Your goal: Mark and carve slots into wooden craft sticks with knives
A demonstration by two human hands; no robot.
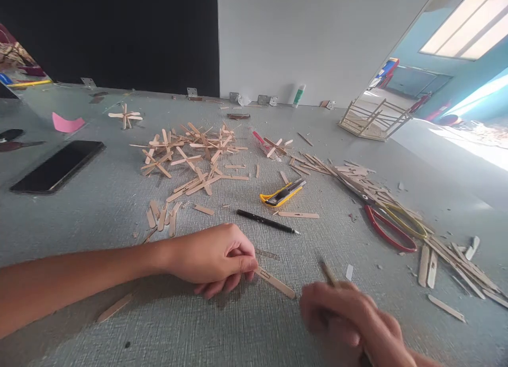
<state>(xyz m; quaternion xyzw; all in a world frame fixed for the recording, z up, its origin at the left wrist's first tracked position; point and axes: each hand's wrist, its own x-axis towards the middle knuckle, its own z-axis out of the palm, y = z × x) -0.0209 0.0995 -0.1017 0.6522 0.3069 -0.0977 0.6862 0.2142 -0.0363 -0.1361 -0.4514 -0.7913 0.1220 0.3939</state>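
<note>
Fingertips and thumb of my left hand (222,256) pinch one end of a wooden craft stick (280,283), which has a small angular outline drawn on it. Its free end points right and down, toward my right hand. My right hand (345,314) is smeared by motion, its fingers curled round a thin, stick-like thing (327,272) whose kind is too blurred to make out. Just beyond my left hand lies a small ruler-like strip (268,254). A black pen (268,221), a marked craft stick (298,215) and a yellow utility knife (283,193) lie farther off.
Crossed craft-stick pieces (190,150) cover the middle of the table. Red-and-yellow-handled scissors (391,229) rest among loose sticks at right. A phone (57,167) and pink paper (68,123) lie left. A stick frame (375,121) and glue tube (299,95) stand near the back panel.
</note>
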